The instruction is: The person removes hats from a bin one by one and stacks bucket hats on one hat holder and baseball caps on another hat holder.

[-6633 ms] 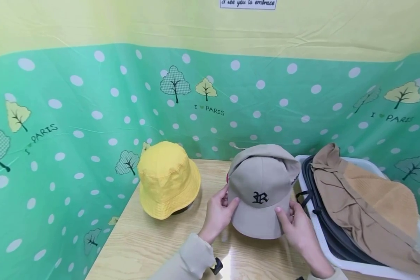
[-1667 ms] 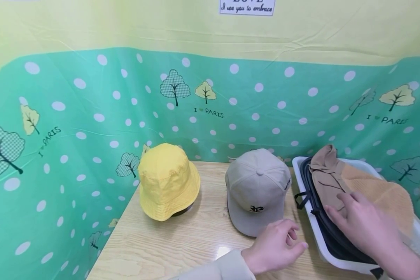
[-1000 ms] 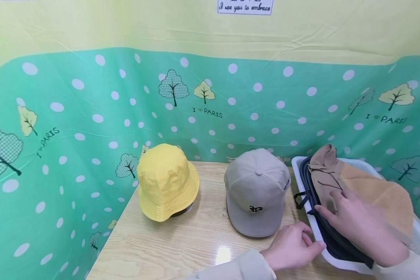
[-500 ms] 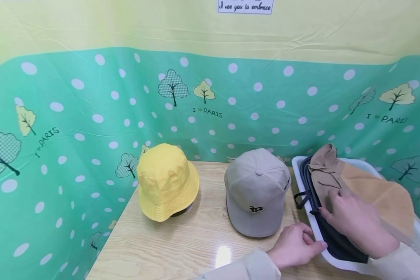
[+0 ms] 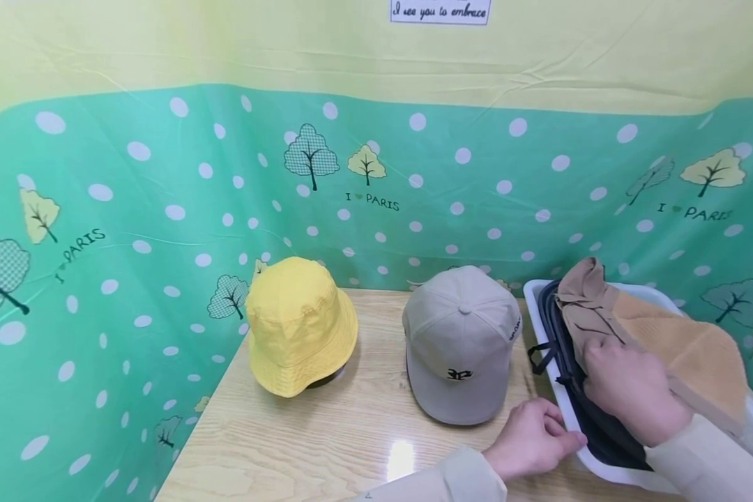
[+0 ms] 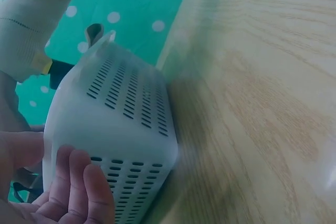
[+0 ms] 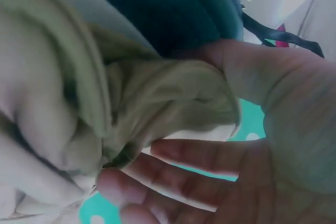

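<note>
My left hand point(image 5: 533, 439) holds the near-left rim of a white plastic basket point(image 5: 577, 418), thumb over the edge. In the left wrist view its fingers point(image 6: 79, 182) lie against the slotted outer wall. Inside the basket, my right hand point(image 5: 630, 387) holds the brown cloth hat point(image 5: 586, 317). In the right wrist view a soft fold of that brown hat point(image 7: 173, 95) lies between thumb and fingers, beside a dark hat point(image 7: 173, 9). A grey baseball cap point(image 5: 461, 341) with a black emblem and a yellow bucket hat point(image 5: 298, 324) stand on the table, apart from both hands.
A tan knitted hat point(image 5: 690, 335) lies at the right of the basket, and dark hats point(image 5: 609, 436) are stacked along its left side. A black strap point(image 5: 542, 357) hangs over the rim. Behind the wooden table point(image 5: 276, 446) hangs a green dotted curtain point(image 5: 364, 237).
Both hands have let go of the grey cap and moved right. The left took hold of the basket rim; the right went into the basket and its fingers closed on the brown hat.
</note>
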Available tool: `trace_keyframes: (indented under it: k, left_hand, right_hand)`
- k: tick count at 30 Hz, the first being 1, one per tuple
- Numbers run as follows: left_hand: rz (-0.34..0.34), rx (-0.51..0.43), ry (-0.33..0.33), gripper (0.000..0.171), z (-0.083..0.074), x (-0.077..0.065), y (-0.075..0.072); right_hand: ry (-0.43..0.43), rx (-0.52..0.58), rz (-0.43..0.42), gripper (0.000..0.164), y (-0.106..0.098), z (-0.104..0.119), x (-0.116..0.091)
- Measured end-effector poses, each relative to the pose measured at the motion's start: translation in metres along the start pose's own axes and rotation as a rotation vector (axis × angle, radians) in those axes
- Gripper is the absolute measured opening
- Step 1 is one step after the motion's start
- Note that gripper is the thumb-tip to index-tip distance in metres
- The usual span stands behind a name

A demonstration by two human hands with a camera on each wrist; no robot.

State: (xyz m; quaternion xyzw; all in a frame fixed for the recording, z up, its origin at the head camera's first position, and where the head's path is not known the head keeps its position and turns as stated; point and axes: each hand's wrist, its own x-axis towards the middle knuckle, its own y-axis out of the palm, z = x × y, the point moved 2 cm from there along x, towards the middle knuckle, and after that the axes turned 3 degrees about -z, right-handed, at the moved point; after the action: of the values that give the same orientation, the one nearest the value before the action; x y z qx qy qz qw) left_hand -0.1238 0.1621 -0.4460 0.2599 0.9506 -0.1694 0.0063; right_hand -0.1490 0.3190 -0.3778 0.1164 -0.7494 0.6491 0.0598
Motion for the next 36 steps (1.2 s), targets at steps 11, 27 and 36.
trace_keyframes:
  k: [11, 27, 36]
  left_hand:
    - [-0.009, -0.016, 0.008, 0.015, 0.000, -0.001, 0.000]
    - [-0.018, -0.072, -0.089, 0.020, -0.001, -0.002, -0.001]
    - [-0.118, -0.180, -0.016, 0.018, -0.012, 0.006, -0.009]
  right_hand:
    - [0.061, 0.035, 0.037, 0.019, -0.014, -0.004, 0.000]
    - [0.012, 0.123, -0.196, 0.016, -0.044, 0.006, -0.019]
    - [0.033, 0.097, -0.214, 0.021, -0.050, 0.016, -0.041]
